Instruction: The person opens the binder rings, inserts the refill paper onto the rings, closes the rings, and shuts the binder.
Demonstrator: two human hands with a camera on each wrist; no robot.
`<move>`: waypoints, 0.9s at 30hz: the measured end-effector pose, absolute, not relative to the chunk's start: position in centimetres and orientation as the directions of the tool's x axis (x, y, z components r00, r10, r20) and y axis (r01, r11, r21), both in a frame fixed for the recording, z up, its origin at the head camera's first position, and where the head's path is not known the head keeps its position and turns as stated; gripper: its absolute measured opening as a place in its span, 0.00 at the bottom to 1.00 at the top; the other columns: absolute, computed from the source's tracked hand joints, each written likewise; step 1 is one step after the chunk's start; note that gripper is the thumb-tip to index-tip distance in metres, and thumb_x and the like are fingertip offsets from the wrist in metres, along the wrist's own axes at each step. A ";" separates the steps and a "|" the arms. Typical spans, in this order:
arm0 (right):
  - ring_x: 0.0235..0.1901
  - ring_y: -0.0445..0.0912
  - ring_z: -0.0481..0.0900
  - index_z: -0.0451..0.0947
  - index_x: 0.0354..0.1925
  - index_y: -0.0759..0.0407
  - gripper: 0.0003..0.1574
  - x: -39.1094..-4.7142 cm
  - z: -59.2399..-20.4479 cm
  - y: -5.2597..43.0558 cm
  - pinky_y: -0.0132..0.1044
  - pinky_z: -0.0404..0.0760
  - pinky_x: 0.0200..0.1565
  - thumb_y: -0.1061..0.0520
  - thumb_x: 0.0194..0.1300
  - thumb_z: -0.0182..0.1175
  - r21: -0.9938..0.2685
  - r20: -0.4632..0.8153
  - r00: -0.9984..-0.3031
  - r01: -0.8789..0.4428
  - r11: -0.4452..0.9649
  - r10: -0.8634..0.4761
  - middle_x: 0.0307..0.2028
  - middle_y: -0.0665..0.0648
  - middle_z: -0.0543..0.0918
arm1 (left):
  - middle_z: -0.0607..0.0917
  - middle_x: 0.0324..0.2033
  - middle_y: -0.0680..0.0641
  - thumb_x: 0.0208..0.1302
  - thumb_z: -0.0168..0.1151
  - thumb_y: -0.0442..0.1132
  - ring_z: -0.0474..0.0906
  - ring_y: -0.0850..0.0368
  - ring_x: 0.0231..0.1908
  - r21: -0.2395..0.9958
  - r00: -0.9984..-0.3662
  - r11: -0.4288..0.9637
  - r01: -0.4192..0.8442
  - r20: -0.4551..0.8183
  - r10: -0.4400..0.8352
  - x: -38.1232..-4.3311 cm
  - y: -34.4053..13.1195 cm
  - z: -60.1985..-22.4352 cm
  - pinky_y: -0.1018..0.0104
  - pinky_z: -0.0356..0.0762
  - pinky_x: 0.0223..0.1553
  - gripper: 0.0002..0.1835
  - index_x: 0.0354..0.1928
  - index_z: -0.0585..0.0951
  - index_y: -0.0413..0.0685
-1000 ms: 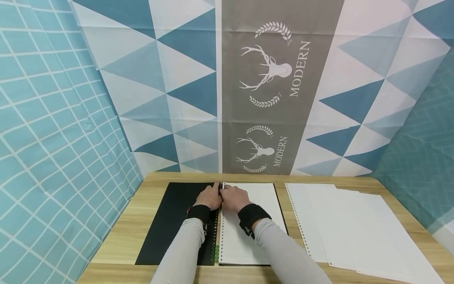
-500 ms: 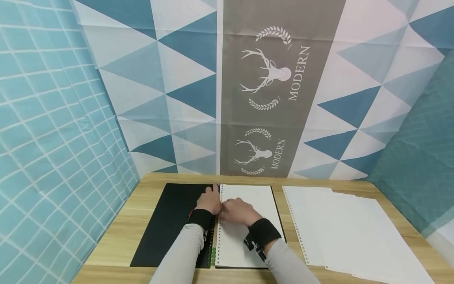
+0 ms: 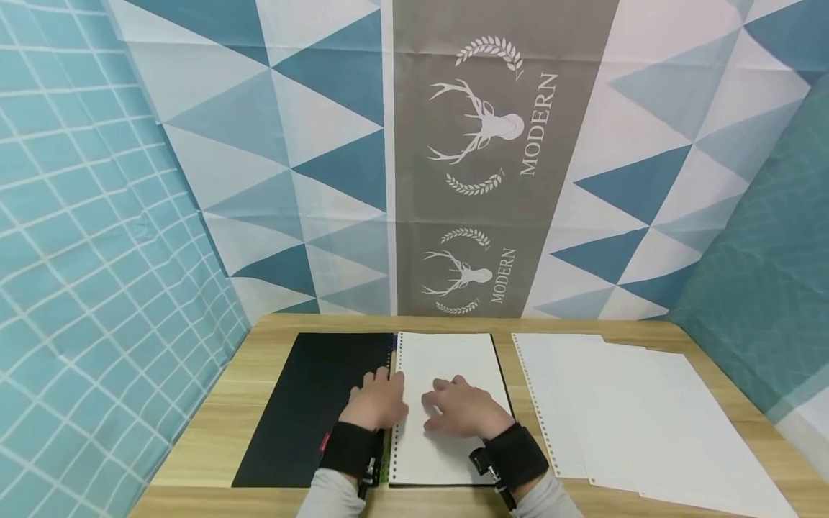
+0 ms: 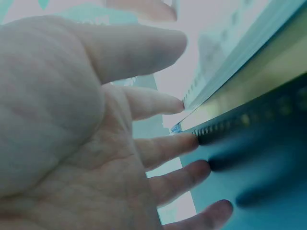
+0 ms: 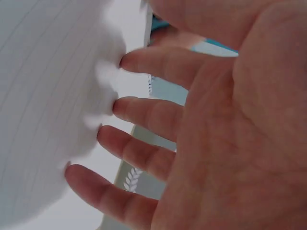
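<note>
A black punched cover (image 3: 324, 392) lies flat on the left, beside a stack of white punched sheets (image 3: 447, 356) with a dark edge showing beneath. My left hand (image 3: 376, 403) is over the gap between them, fingers spread. In the left wrist view its fingertips (image 4: 194, 172) are right at the cover's row of holes, with nothing gripped. My right hand (image 3: 466, 409) is over the middle of the stack; the right wrist view shows its fingertips (image 5: 127, 112) at faintly lined paper (image 5: 48, 96), thumb apart. Part of the holed edges is hidden under the left hand.
Several loose punched sheets (image 3: 648, 417) lie overlapped on the right of the wooden table (image 3: 207, 439). A small green strip (image 3: 385, 464) shows between cover and stack near the front. Patterned cloth (image 3: 343, 180) hangs behind the table.
Both hands were together at the holed edge near the stack's top. They have come down toward me and parted, the right hand moving right across the paper, its fingers now spread.
</note>
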State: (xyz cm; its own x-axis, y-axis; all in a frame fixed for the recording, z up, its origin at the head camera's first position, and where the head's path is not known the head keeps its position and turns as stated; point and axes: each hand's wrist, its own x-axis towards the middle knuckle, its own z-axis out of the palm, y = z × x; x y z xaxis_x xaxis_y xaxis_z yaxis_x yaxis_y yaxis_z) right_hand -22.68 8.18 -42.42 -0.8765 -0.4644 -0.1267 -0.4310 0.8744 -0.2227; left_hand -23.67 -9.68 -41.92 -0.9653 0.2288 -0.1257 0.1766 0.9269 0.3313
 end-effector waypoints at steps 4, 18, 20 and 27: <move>0.61 0.58 0.74 0.79 0.61 0.45 0.34 -22.3 -42.5 8.3 0.58 0.82 0.48 0.41 0.57 0.71 -0.112 -0.134 -0.876 -0.452 0.885 -0.464 0.66 0.57 0.76 | 0.70 0.68 0.31 0.66 0.67 0.40 0.67 0.30 0.66 0.321 -0.969 0.930 0.181 -0.104 0.225 -22.7 -9.3 -42.2 0.28 0.68 0.60 0.31 0.69 0.72 0.39; 0.61 0.57 0.73 0.72 0.69 0.44 0.44 -22.0 -42.8 8.1 0.62 0.81 0.50 0.37 0.56 0.71 -0.017 -0.115 -0.873 -0.476 0.879 -0.474 0.67 0.56 0.74 | 0.70 0.71 0.36 0.55 0.75 0.42 0.65 0.32 0.69 0.269 -0.915 0.933 0.237 -0.260 0.308 -21.0 -10.7 -40.5 0.24 0.61 0.64 0.38 0.69 0.74 0.51; 0.61 0.57 0.73 0.72 0.69 0.44 0.44 -22.1 -42.8 8.2 0.62 0.80 0.51 0.36 0.56 0.71 -0.019 -0.124 -0.874 -0.472 0.882 -0.470 0.67 0.56 0.74 | 0.68 0.73 0.37 0.53 0.77 0.44 0.64 0.33 0.71 0.291 -0.903 0.930 0.226 -0.296 0.312 -21.2 -11.1 -40.3 0.24 0.61 0.65 0.41 0.70 0.73 0.54; 0.58 0.56 0.73 0.73 0.67 0.45 0.44 -22.0 -42.8 8.4 0.62 0.80 0.49 0.37 0.54 0.73 -0.039 -0.137 -0.871 -0.472 0.881 -0.472 0.63 0.56 0.75 | 0.65 0.74 0.39 0.48 0.82 0.46 0.62 0.34 0.72 0.344 -0.876 0.914 0.214 -0.347 0.336 -21.8 -11.6 -40.5 0.29 0.69 0.62 0.46 0.71 0.71 0.58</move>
